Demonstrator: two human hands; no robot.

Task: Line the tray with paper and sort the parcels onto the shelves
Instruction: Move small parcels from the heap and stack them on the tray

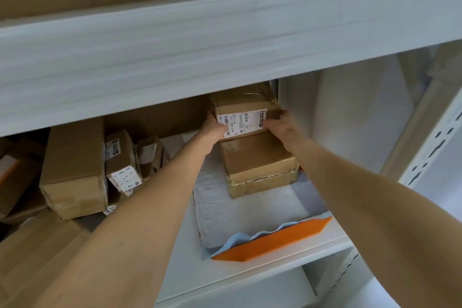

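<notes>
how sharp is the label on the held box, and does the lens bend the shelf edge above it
Head view: the label on the held parcel shows its large print clearly, fine print soft; same head view, the shelf beam above looks smeared and slants from wide-angle bend; same head view, the boxes at left sit in shadow, the right wall washes out bright.

I see a white shelf (190,275) beneath a pale beam (225,45). On its right part sits an orange tray (275,242), with its near rim close to the shelf's front edge. To the left, apart from the tray, three boxes stand in a row on the board: a big box (75,170), a labelled box (122,157) just beside it, and a small box (150,155) next along. More cardboard (37,252) lies at the near left; I cannot tell what is under it.
</notes>
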